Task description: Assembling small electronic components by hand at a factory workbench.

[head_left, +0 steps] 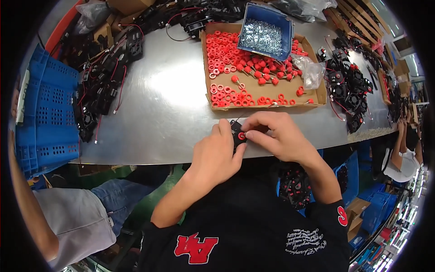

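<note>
Close to the table's front edge, my left hand (215, 152) is closed round a small black plastic part (236, 132). A red ring (242, 135) sits on the face of that part. My right hand (275, 134) comes in from the other side, its thumb and forefinger pinched together at the ring. Whatever lies between those fingertips is too small to make out. Just beyond both hands stands a shallow cardboard tray (267, 107) of red rings (221, 45) and red-capped metal pieces (265, 68).
A blue bin (290, 38) of small metal hardware rests on the tray's far side. Black fan assemblies with red wires (349, 90) lie to the right, more black assemblies (108, 81) to the left. A blue crate (50, 113) and another person (74, 217) are at far left.
</note>
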Motion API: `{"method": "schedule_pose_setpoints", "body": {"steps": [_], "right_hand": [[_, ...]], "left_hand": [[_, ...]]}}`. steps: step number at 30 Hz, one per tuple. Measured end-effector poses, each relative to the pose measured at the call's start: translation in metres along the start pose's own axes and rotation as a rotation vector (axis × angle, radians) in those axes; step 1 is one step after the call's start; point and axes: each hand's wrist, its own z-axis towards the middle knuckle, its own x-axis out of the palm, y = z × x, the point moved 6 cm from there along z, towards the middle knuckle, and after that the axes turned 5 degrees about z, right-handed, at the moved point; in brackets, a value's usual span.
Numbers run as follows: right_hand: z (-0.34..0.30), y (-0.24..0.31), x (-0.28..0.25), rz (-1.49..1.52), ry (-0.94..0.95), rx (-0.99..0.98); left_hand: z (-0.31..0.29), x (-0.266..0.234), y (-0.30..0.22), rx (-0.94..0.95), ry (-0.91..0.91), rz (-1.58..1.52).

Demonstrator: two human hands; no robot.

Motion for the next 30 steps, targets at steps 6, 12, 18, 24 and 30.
{"method": "schedule_pose_setpoints", "body": {"steps": [6, 12, 18, 24, 30], "right_hand": [[0.001, -0.009, 0.011, -0.009, 0.075, 0.038], [0.009, -0.023, 0.013, 0.125, 0.069, 0.238], [0.01, -0.035, 0.018, 0.306, 0.128, 0.476], [0.015, -0.014, 0.011, -0.024, 0.094, 0.192], [-0.001, 0.021, 0.028, -0.659, 0.239, -0.226]], "left_hand": [[-0.003, -0.001, -0.001, -0.022, 0.0, -0.003], [-0.003, -0.003, -0.006, -0.018, -0.018, 0.004], [-0.004, -0.002, -0.006, -0.027, -0.011, 0.013], [-0.003, -0.001, -0.005, -0.025, -0.007, 0.016], [-0.003, -0.001, -0.002, -0.004, -0.046, 0.011]]}}
